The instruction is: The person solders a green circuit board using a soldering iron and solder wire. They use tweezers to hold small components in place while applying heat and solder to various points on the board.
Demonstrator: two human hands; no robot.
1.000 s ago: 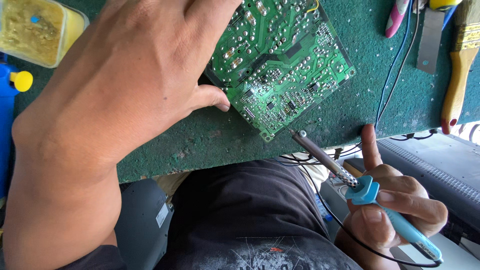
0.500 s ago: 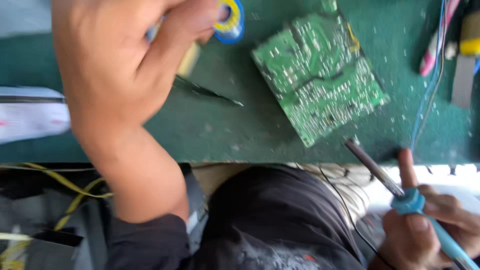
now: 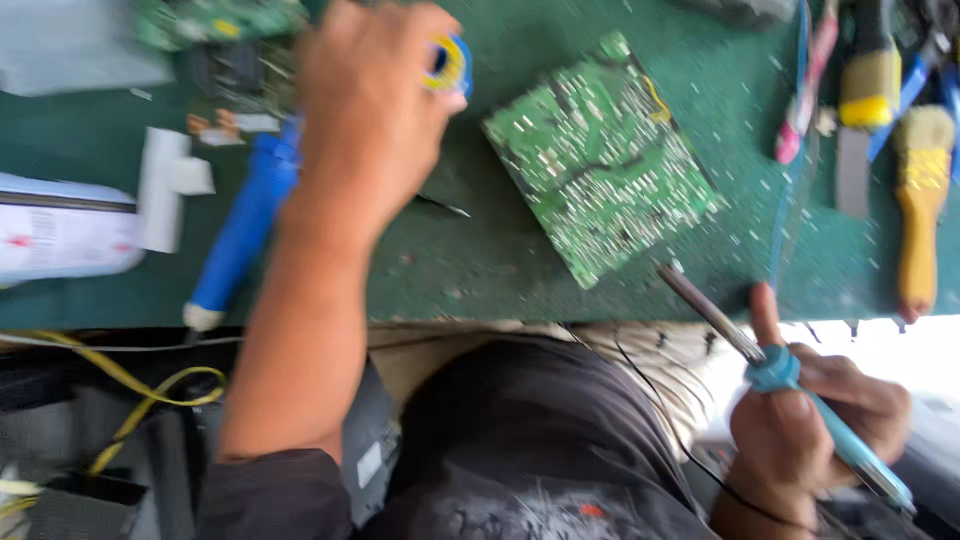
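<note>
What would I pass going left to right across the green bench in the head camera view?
White box → blue tool → left hand → green circuit board → soldering iron in the right hand → yellow-handled brush.

A green work mat (image 3: 470, 270) with one open strip along its near edge, between a blue desoldering pump (image 3: 240, 235) on the left and a green circuit board (image 3: 600, 155) lying tilted right of centre. The left hand (image 3: 365, 120) hovers over the far middle of the mat, covering a blue and yellow ring-shaped object (image 3: 450, 65). A thin dark needle-like piece (image 3: 440, 205) lies between hand and board. White boxes (image 3: 110, 215) crowd the left edge. On the right, a brush (image 3: 915, 210) and other hand tools fill the mat. The right hand (image 3: 815, 420) holds a soldering iron (image 3: 765, 365), its tip just beside the board's near corner.
</note>
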